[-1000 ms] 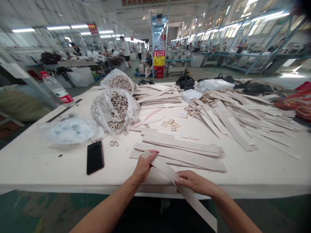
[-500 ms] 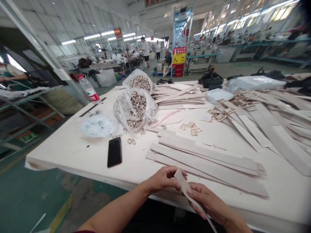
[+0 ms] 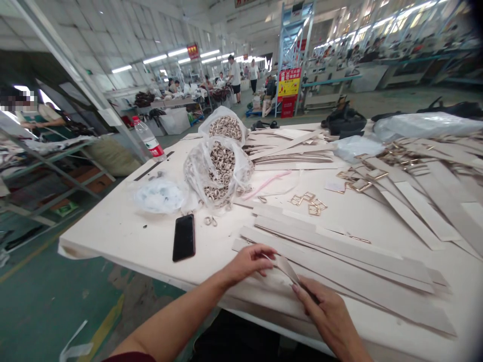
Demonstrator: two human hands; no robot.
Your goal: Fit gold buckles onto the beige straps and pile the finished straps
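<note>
Across the factory hall, work rows under strip lights, green floor, blue shelf tower mid-back, several people about, one standing person in a light top. Near side: big pale-covered table, well loaded, bare along the front left. Largest thing on it is the heap of strips at right; gold buckles show at a number of ends, so I'd count those as done, though can't tell if every one has hardware. Next, the near stack, flat in front of the person, no buckles visible; reads as work left. Far pile behind looks bare too. So: good batch finished, plenty to go, by my read. Two clear bags of small loops, the front bag gaping. Right hand: thumb pressed on the held strip, fingers behind it. Left hand: thumb and fingertips pinching its end. Strip is up just off the table's front edge, bent, no buckle seen on it; that one looks mid-job. Phone lies left of the hands. Smallest: loose buckles mid-table, couple of stray loops by the phone.
</note>
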